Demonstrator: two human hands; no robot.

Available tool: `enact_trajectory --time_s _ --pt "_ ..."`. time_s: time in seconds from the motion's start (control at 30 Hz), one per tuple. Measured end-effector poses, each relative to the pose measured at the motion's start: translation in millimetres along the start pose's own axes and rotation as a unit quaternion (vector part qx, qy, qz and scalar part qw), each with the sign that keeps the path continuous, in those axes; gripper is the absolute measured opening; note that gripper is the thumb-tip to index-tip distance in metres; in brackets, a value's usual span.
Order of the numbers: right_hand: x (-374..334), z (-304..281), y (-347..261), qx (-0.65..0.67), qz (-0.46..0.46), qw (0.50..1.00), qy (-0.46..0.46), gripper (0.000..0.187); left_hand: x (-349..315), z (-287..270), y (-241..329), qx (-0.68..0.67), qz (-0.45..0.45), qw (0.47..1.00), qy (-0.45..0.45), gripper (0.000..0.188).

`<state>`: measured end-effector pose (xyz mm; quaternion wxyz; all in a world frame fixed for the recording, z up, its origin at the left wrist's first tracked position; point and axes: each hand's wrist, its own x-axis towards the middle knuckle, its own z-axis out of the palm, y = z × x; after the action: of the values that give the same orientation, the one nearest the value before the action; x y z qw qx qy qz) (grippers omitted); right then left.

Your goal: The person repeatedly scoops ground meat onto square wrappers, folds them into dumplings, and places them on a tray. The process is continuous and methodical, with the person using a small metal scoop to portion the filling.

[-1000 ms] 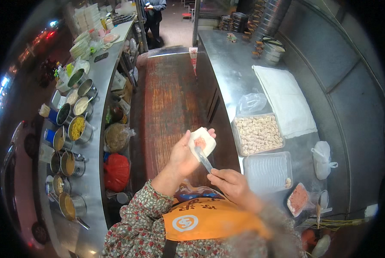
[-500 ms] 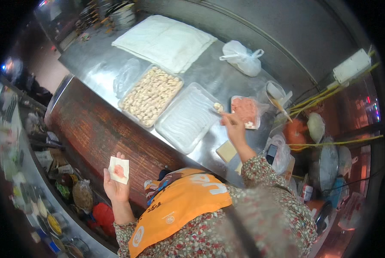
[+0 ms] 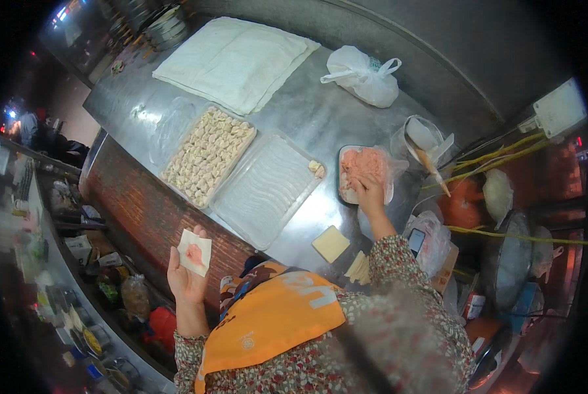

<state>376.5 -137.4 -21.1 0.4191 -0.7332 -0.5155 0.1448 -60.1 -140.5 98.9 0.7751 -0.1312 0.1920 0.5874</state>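
Observation:
On my left hand (image 3: 188,284), palm up with fingers under it, rests a square dough wrapper (image 3: 201,247) with a dab of pink minced meat (image 3: 193,254) on it. My right hand (image 3: 371,197) reaches into a white tray (image 3: 387,196) of pink minced meat (image 3: 367,163), its fingers pinched together at the meat's surface. Whatever they grip is hidden. Left of that, a clear ribbed tray (image 3: 260,190) carries a folded dumpling (image 3: 316,169) in its far right corner. Another tray (image 3: 170,180) is filled with rows of folded dumplings (image 3: 210,154).
Nearer me lie a stack of square wrappers (image 3: 331,244) and some pale dough strips (image 3: 358,268). A folded white cloth (image 3: 238,62) and a tied plastic bag (image 3: 361,75) sit at the back. A clear container (image 3: 425,134) with a wooden-handled tool stands right of the meat; yellow cables (image 3: 497,157) run beyond.
My right hand has gone from beside the ribbed tray's corner to the meat tray. The dabbed wrapper stays on my left hand. The whole view has shifted slightly.

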Motion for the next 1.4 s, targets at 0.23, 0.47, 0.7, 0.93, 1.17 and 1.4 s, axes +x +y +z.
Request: enact_trajectory --time_s 0.23,0.47,0.7,0.93,1.17,1.4 --pt "3.2 -24.0 24.2 0.267 0.170 0.947 -0.053 0.015 14.0 11.6 -26.8 0.044 -0.026 0.999 -0.019 0.053" --pt "-8.5 -42.2 4.3 0.610 0.336 0.718 -0.002 0.014 27.3 22.8 -53.7 0.103 -0.042 0.993 0.031 0.054" --pt "-40.3 -16.2 -145.2 0.549 0.049 0.809 -0.204 0.012 34.2 39.2 -69.1 0.115 -0.072 0.987 -0.081 0.059" --pt "-57.4 27.5 -223.8 0.183 -0.475 0.837 -0.199 0.028 18.3 35.4 -45.4 0.113 -0.005 0.991 -0.072 0.060" --pt "-82.1 16.6 -235.1 0.144 -0.500 0.800 -0.297 0.037 -0.2 20.9 -4.9 0.050 0.025 0.997 -0.056 0.062" --pt "-89.5 23.6 -247.4 0.205 -0.500 0.778 -0.321 0.035 -16.1 27.7 13.1 0.039 0.059 0.988 -0.139 0.070"
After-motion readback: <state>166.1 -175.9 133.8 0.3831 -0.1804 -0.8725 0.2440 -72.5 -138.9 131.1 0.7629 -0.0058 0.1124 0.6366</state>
